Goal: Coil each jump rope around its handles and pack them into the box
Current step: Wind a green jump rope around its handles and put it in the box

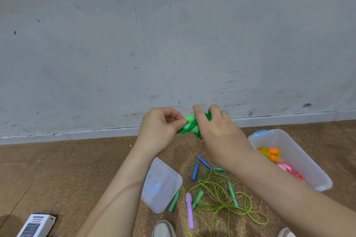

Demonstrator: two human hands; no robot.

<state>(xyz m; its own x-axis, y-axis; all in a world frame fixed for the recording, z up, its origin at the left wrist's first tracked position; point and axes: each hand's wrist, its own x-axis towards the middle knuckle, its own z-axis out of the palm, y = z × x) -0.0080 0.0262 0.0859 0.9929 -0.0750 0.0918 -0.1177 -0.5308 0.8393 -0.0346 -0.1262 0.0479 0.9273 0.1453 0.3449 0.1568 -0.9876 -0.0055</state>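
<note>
Scuffed grey wall (173, 34) above a grainy brown floor (77, 169). Raised between both hands is a glossy green rope (192, 128). The left hand (159, 128), grip pinched on the smooth plastic handles (187, 121), seemingly steadies them. The right hand (217, 130), grip clenched, holds the thin cord (207, 116) crossing them. Right, a clear plastic box (269, 133) holds orange and pink coils (270, 153).

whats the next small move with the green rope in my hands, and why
Probably one more turn with the right hand, winding the short tail round the handles. The left hand pinches the green jump rope at one end, cord already crosses the handles, and only a little hangs below. An orange rope and a pink rope lie in the box.
</note>
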